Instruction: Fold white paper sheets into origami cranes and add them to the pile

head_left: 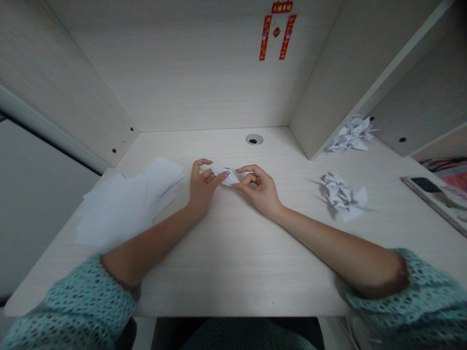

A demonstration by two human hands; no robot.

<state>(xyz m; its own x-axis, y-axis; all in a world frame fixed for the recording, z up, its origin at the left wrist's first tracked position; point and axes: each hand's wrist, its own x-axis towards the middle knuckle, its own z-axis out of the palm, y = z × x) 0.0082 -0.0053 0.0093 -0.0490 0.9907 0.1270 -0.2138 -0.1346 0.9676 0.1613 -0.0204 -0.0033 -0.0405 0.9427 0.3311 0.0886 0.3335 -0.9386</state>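
Observation:
A small piece of folded white paper (pixel 226 178) lies on the desk between my hands. My left hand (pixel 203 188) grips its left side, with the thumb pressed on top of the folds. At the right corner, the thumb and a fingertip of my right hand (pixel 261 188) pinch the paper's edge. Part of the paper is hidden under the fingers. To the left of my left hand, loose white paper sheets (pixel 124 209) lie in an uneven pile.
Folded paper pieces (pixel 343 194) sit in a heap on the right, and another heap (pixel 353 133) lies behind the divider panel (pixel 328 82). A phone (pixel 425 184) rests on a flat device at the far right. A cable hole (pixel 254 139) is near the back wall.

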